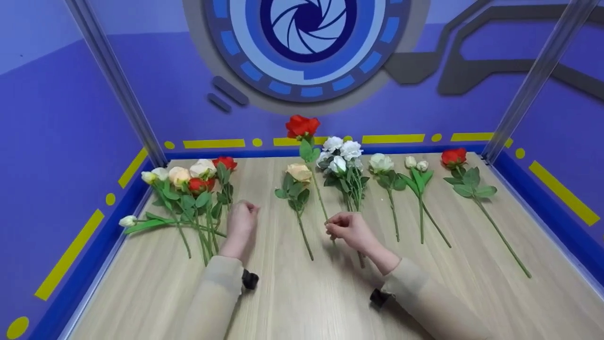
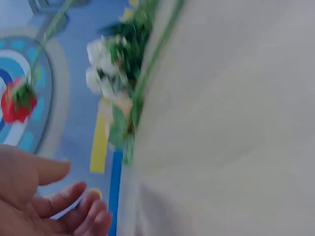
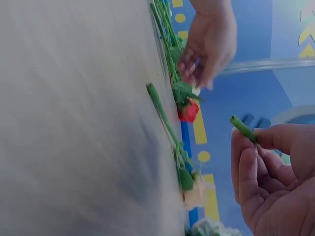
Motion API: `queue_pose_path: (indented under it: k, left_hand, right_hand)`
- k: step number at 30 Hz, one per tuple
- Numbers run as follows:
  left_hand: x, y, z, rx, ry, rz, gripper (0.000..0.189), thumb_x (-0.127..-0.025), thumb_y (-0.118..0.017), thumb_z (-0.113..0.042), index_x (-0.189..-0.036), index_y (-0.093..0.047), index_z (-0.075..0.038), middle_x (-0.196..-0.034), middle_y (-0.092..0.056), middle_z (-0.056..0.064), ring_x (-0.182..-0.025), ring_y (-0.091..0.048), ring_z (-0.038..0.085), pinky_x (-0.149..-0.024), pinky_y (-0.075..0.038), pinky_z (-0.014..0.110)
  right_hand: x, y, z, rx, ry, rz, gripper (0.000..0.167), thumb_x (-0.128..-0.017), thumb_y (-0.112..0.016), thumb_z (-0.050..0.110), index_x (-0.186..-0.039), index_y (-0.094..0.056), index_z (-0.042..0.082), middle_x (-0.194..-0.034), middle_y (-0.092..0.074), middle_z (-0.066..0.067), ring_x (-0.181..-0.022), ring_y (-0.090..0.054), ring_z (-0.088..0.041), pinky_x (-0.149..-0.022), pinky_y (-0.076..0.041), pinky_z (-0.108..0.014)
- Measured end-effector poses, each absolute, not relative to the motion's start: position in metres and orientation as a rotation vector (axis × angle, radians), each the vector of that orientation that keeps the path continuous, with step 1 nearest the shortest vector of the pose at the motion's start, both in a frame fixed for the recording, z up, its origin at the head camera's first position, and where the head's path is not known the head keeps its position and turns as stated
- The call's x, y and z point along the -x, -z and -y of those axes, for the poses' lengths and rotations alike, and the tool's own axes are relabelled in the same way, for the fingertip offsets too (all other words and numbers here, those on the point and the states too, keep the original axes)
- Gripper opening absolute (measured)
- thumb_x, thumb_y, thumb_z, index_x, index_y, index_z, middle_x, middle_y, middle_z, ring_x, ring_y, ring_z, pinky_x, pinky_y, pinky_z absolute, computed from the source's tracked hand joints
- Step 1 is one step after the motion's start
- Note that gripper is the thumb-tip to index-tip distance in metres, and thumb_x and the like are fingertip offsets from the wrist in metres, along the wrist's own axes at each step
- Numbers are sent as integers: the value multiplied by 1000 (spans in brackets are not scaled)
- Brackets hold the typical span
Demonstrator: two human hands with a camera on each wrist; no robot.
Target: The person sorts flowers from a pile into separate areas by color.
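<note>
My right hand (image 1: 351, 230) pinches the lower stem of a red rose (image 1: 302, 126) between thumb and fingers. That rose is lifted off the table, its bloom towards the back wall; the cut stem end (image 3: 242, 129) pokes out of the fingertips in the right wrist view. Over the table, just right of the left-hand pile of flowers (image 1: 188, 200), is my left hand (image 1: 241, 223), holding nothing. In the left wrist view its fingers (image 2: 59, 199) are loosely bent, with the thumb apart. A peach rose (image 1: 299, 173) lies between the hands.
White flowers (image 1: 342, 156) in a bunch lie beyond the right hand. Further right are a pale rose (image 1: 381, 163), white tulips (image 1: 416, 163) and another red rose (image 1: 454, 157). Blue-purple panels (image 1: 155, 104) wall the wooden table (image 1: 292, 302) at the back and sides.
</note>
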State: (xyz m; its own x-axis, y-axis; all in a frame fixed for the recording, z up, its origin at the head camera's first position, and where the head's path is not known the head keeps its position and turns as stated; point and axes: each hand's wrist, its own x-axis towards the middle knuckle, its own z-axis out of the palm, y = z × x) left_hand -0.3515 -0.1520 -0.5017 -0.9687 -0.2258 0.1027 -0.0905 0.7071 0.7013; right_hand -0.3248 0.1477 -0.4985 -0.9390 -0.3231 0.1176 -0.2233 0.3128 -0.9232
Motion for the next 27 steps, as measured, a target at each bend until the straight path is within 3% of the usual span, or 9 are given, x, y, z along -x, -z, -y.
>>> queue_pose_path:
  k: [3, 6, 14, 17, 20, 24, 27]
  left_hand:
    - [355, 507, 170, -303, 824, 2830, 31, -101, -64, -13, -115, -65, 15, -120, -65, 34, -118, -59, 49, -104, -48, 55]
    - [357, 511, 181, -314, 618, 2911, 33, -101, -61, -9, -116, -62, 20, -122, -62, 39, -122, -56, 52, -106, -45, 57]
    - [355, 514, 194, -351, 665, 2938, 28, -102, -39, 5, -111, -62, 18, -111, -66, 37, -105, -66, 50, -90, -56, 56]
    - [354, 513, 198, -352, 756, 2948, 27, -100, -40, 6, -98, -67, 12, -102, -70, 33, -97, -69, 44, -83, -58, 52]
    - [355, 511, 201, -376, 888, 2966, 25, -98, -45, 5, -80, -62, 5, -81, -66, 23, -77, -64, 31, -69, -54, 43]
    - [362, 507, 205, -432, 1078, 2986, 29, -101, -53, -6, -73, -55, -2, -68, -50, 6, -64, -46, 20, -59, -42, 31]
    - [367, 506, 208, -482, 1289, 2962, 31, -105, -53, -13, -79, -65, 0, -64, -56, 0, -57, -48, 14, -53, -42, 26]
  right_hand:
    - [325, 496, -167, 429, 1696, -2517, 20, -97, -67, 5, -107, -71, -12, -93, -76, -22, -73, -69, -9, -69, -61, -28]
    - [327, 490, -190, 332, 1698, -2555, 20, -96, -67, 4, -109, -71, -11, -93, -76, -18, -76, -68, -10, -70, -59, -23]
    - [332, 473, -267, 158, 1601, -2735, 29, -99, -66, 10, -118, -67, -12, -102, -76, -22, -76, -70, -5, -72, -59, -23]
    - [332, 474, -300, 103, 1533, -2821, 31, -101, -65, 11, -120, -67, -13, -103, -76, -22, -76, -70, -3, -75, -61, -24]
    - [331, 477, -332, 11, 1414, -2931, 30, -101, -64, 15, -119, -69, -10, -101, -77, -17, -75, -68, -1, -72, -59, -22]
    - [328, 479, -369, -90, 1300, -3036, 30, -102, -64, 17, -118, -70, -8, -100, -78, -17, -72, -68, 0, -64, -53, -17]
    - [324, 479, -394, -168, 1240, -3074, 31, -102, -63, 18, -118, -70, -8, -99, -77, -18, -71, -66, 0, -61, -51, -18]
